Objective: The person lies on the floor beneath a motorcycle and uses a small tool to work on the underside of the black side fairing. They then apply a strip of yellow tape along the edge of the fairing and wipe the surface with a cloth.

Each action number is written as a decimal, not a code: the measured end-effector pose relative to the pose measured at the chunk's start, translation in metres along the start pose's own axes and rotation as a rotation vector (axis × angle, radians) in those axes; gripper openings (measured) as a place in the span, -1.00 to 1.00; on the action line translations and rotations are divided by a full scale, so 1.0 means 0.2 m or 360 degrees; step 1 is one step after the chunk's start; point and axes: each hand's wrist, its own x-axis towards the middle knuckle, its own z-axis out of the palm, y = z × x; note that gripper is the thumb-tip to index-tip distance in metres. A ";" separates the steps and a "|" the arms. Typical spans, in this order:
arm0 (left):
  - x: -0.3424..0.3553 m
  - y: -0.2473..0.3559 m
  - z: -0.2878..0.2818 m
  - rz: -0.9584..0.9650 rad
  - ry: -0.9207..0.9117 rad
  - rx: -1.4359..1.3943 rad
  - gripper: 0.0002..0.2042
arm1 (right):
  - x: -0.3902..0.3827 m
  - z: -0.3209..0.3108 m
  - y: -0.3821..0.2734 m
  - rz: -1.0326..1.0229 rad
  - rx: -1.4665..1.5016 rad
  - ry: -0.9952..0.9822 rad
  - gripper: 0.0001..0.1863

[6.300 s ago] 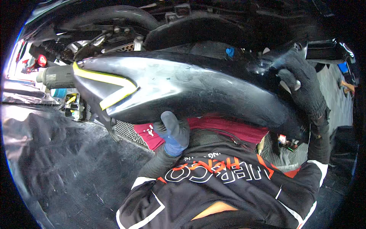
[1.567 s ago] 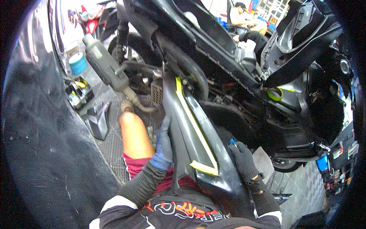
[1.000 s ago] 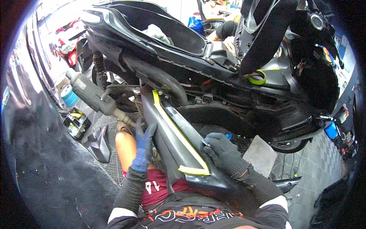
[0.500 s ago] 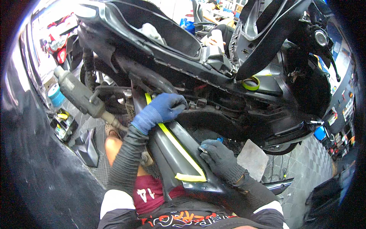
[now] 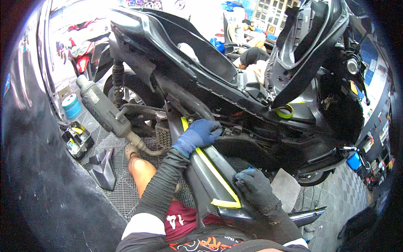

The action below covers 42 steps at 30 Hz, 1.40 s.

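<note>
We have the long black panel [image 5: 205, 180] slanting up from our lap, its near end against us and its far end close to the open side of the black scooter [image 5: 168, 63], not far from the muffler [image 5: 103, 109]. A yellow-green tape strip [image 5: 219, 177] runs down its face and turns back sharply at the lower end. Our left hand [image 5: 199, 133], in a blue glove, lies across the strip near the panel's upper end, fingers curled; we cannot tell whether they pinch anything. Our right hand [image 5: 255, 188], in a dark glove, is bent at the panel's right edge beside the strip's lower corner, and whether it grips something small stays unclear. We judge the step in hand to be working over the taped face while steadying the panel; the next move calls for a firm right-side support and light fingers along the tape.
</note>
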 end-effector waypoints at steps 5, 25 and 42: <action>0.03 -0.06 0.01 -0.0096 -0.0197 0.0097 -0.68 | 0.00 0.03 0.04 -0.0241 -0.0113 0.0215 -0.78; 0.11 0.00 -0.01 -0.0238 -0.0366 0.0093 -0.64 | -0.06 0.11 0.12 -0.0114 -0.0119 0.0438 -0.77; 0.12 -0.10 0.08 -0.0057 0.0006 -0.0241 -0.52 | -0.07 0.12 0.08 0.0229 0.0109 0.0363 -0.82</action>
